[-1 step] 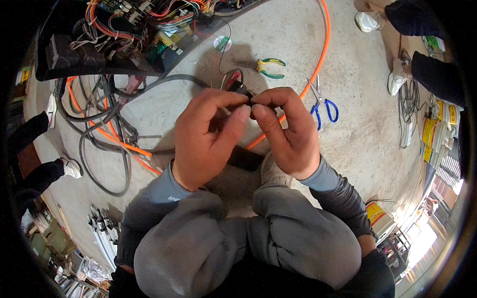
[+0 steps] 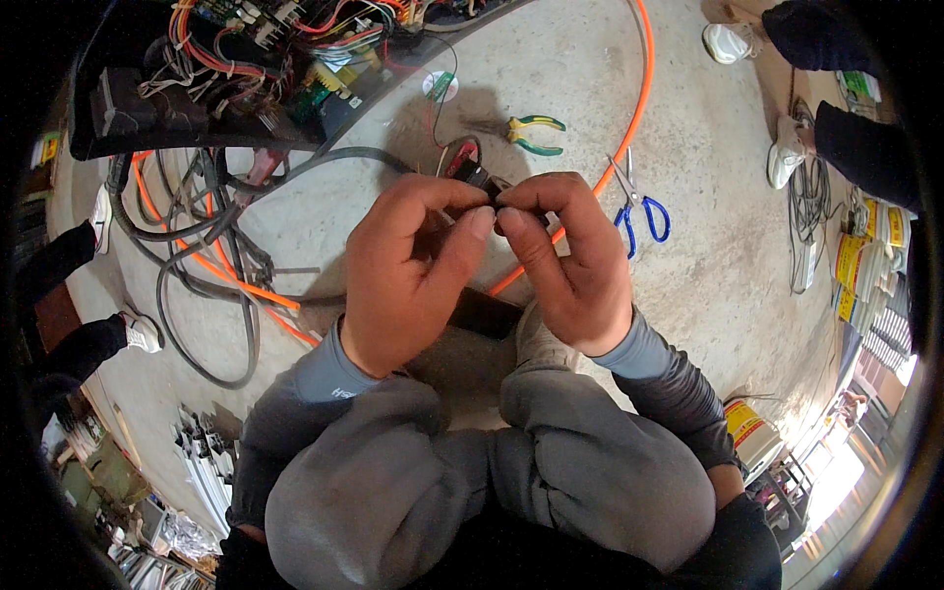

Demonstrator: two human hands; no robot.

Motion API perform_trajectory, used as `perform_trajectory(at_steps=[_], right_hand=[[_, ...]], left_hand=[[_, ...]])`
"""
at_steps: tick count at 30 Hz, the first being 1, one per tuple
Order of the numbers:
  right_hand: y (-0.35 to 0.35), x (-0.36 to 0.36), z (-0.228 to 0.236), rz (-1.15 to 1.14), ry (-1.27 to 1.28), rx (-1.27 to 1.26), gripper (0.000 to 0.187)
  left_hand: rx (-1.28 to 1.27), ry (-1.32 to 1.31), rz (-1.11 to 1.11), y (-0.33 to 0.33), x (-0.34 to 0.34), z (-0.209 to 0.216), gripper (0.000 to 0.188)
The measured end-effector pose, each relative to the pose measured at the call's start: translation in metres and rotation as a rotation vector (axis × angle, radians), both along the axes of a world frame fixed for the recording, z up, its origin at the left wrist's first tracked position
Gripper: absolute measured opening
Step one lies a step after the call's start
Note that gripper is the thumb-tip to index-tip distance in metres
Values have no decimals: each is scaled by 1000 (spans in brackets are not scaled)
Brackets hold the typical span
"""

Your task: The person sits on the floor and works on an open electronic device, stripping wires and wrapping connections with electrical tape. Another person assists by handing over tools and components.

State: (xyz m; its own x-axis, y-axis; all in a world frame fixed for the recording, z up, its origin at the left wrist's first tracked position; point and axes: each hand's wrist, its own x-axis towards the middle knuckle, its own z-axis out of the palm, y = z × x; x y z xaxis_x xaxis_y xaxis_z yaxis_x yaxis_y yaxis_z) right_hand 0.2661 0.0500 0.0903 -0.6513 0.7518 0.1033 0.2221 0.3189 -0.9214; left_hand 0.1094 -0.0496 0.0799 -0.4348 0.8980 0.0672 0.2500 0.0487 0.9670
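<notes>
Fingertips nearly touching, my left hand (image 2: 408, 261) and my right hand (image 2: 570, 251) pinch a small black piece (image 2: 497, 198) between them. Its kind cannot be made out, as the fingers cover most of it. Just behind the left fingers is a black and red part (image 2: 468, 163) with thin wires, partly hidden. A thin dark cable (image 2: 453, 74) runs from there up toward an open machine housing (image 2: 206, 145) full of circuit boards and coloured wires. Pliers (image 2: 537, 135) with green and yellow handles lie beyond my hands, and blue-handled scissors (image 2: 644, 218) lie to the right.
Black cables (image 2: 258, 339) and orange hose (image 2: 261, 292) tangle on the floor at left. More orange hose (image 2: 644, 84) curves past the scissors. Other people's shoes (image 2: 732, 43) show at both sides. A dark block (image 2: 484, 315) sits below my hands, by my shoe (image 2: 543, 344).
</notes>
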Motion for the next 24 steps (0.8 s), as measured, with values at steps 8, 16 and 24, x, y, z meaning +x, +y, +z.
perform_trajectory(at_steps=[8, 16, 24], right_hand=[[-2, 2, -7, 52, 71, -32, 38], [0, 0, 4, 80, 297, -404, 56], [-12, 14, 14, 1, 111, -364, 48]], left_hand=[[-122, -272, -57, -2, -2, 4, 13], [-331, -245, -121, 0, -2, 1, 10], [-294, -418, -147, 9, 5, -28, 18]])
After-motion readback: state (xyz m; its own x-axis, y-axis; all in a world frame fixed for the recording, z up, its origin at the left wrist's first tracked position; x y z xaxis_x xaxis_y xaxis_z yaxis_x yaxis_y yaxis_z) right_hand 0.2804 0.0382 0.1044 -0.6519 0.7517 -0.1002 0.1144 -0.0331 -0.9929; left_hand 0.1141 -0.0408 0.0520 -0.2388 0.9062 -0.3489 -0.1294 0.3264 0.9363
